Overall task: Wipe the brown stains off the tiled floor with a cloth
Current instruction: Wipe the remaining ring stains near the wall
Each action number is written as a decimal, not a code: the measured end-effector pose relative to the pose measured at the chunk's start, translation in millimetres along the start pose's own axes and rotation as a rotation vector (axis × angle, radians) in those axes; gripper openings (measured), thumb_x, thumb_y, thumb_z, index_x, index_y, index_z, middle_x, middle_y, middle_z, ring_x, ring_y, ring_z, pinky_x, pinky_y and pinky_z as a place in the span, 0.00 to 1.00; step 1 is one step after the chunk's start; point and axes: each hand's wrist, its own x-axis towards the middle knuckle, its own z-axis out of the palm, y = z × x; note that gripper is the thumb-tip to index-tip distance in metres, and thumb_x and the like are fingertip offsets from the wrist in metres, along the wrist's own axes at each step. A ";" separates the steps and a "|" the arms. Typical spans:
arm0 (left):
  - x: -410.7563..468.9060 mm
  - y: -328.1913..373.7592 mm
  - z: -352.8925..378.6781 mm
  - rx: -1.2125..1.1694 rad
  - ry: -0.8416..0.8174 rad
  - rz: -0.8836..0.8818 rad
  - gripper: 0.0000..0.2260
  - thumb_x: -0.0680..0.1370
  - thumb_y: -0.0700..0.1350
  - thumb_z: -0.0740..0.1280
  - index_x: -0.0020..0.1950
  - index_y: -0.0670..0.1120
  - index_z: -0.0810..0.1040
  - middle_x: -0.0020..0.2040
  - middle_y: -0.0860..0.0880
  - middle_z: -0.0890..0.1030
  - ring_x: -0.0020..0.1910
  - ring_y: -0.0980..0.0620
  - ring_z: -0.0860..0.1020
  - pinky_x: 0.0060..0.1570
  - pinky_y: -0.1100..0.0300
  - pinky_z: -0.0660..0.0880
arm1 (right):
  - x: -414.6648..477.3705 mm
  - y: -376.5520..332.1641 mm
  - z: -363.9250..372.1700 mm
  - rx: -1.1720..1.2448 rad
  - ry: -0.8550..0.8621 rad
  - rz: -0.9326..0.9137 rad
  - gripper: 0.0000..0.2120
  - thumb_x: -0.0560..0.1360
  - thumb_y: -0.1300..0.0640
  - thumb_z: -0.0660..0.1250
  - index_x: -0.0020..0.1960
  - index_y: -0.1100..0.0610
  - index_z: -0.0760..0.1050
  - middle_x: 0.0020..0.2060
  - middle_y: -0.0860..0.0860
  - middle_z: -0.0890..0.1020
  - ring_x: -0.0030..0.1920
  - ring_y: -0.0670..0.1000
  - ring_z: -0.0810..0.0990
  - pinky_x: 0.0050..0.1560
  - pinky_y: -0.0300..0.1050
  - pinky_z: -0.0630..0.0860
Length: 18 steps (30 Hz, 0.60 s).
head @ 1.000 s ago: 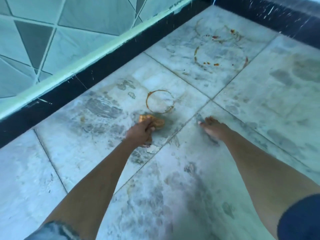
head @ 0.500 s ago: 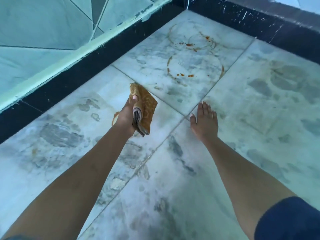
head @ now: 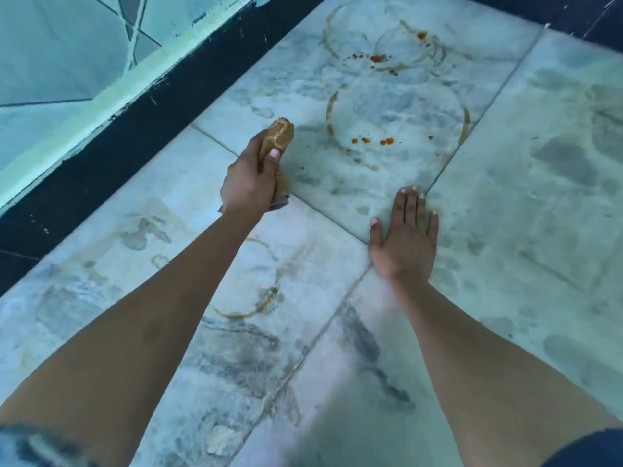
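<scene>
My left hand (head: 247,182) grips a folded brown cloth (head: 279,134), held just above the floor at the near left corner of a stained tile. On that tile lies a large brown ring (head: 467,124) with orange-brown drops (head: 371,140) inside it. Farther off are more rings and drops (head: 379,58). A fainter brown ring (head: 261,303) shows on the nearer tile, partly hidden under my left forearm. My right hand (head: 406,235) rests flat on the floor, fingers straight, at the joint where the tiles meet.
The floor is grey-white marbled tile (head: 539,197) with dark grout lines and damp smears. A black skirting (head: 111,143) runs along the left wall, with a pale ledge and patterned wall tiles above. Another dark skirting (head: 600,18) closes the far right corner.
The view has moved forward toward the far stains. My left hand has carried the cloth ahead from the near ring to the edge of the stained tile. My right hand now lies flat farther forward.
</scene>
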 end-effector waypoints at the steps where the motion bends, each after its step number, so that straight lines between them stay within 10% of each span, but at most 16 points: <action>1: 11.4 1.6 4.6 0.085 0.041 0.029 0.17 0.80 0.54 0.55 0.69 0.62 0.65 0.56 0.51 0.78 0.53 0.45 0.76 0.52 0.50 0.74 | -0.4 -0.8 -0.3 -0.004 0.022 -0.008 0.34 0.75 0.43 0.40 0.77 0.59 0.48 0.77 0.55 0.52 0.76 0.53 0.49 0.74 0.51 0.42; 10: 77.1 25.0 86.6 0.490 -0.205 -0.059 0.21 0.81 0.58 0.49 0.75 0.62 0.54 0.78 0.55 0.47 0.76 0.40 0.42 0.69 0.34 0.42 | 0.1 -2.2 -1.4 -0.003 0.067 0.021 0.33 0.75 0.45 0.49 0.74 0.62 0.58 0.74 0.58 0.61 0.74 0.56 0.60 0.73 0.53 0.48; 18: 32.8 -20.1 51.5 0.746 -0.332 0.330 0.23 0.80 0.62 0.47 0.74 0.66 0.48 0.78 0.56 0.45 0.76 0.41 0.44 0.71 0.39 0.44 | -0.7 -2.9 -1.8 -0.009 0.069 0.031 0.32 0.75 0.45 0.50 0.74 0.62 0.59 0.74 0.58 0.61 0.74 0.56 0.60 0.73 0.54 0.49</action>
